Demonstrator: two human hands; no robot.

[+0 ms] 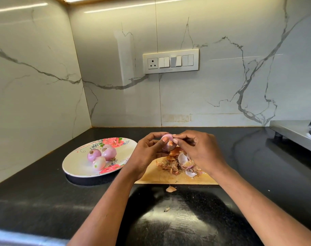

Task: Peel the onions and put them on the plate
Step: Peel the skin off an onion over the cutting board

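- The left hand cups the onion above the cutting board, so peels fall there;
- the right hand pinches its skin to strip it;
- four peeled onions lie on the plate.

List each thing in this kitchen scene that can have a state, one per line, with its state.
Held onion: mostly peeled, gripped by both hands.
Left hand: grips onion.
Right hand: pinches skin at onion's top.
Plate: holds peeled onions.
Cutting board: carries heap of peels.
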